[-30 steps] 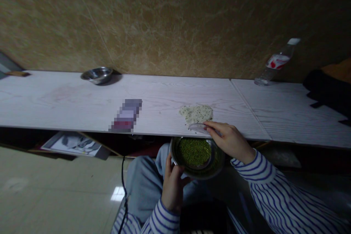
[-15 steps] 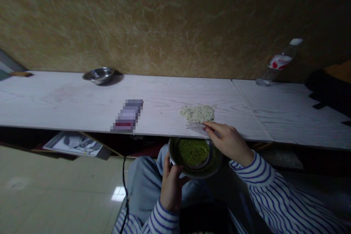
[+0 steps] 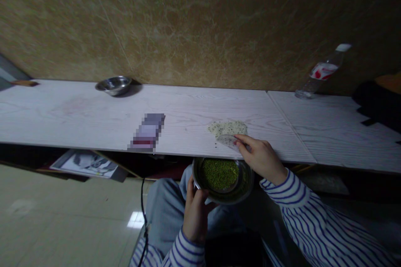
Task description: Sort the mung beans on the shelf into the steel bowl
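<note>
My left hand [image 3: 196,208] grips the left rim of a metal bowl [image 3: 249,185], thumb on the edge. The bowl is held just under the front edge of the white wood-grain counter [image 3: 184,104], above my lap. Green beans, which look like mung beans [image 3: 220,174], fill its bottom. My right hand [image 3: 261,156] pinches a thin, clear, rounded plastic piece [image 3: 228,140], low over the counter by its front edge. Just beyond that piece lies a flat pile of white grains mixed with dark specks [image 3: 228,127]. A few dark bits sit at its near side.
A second, shallow metal bowl [image 3: 114,86] stands by the wall on the left. A blurred-out phone-like object [image 3: 146,132] lies left of the grains. A plastic bottle [image 3: 322,73] and a dark item [image 3: 376,100] are at the right. Under the counter is an open drawer [image 3: 84,163].
My right hand has moved the plastic piece slightly away from the counter's edge, nearer the grain pile. The bowl and my left hand stay almost in place.
</note>
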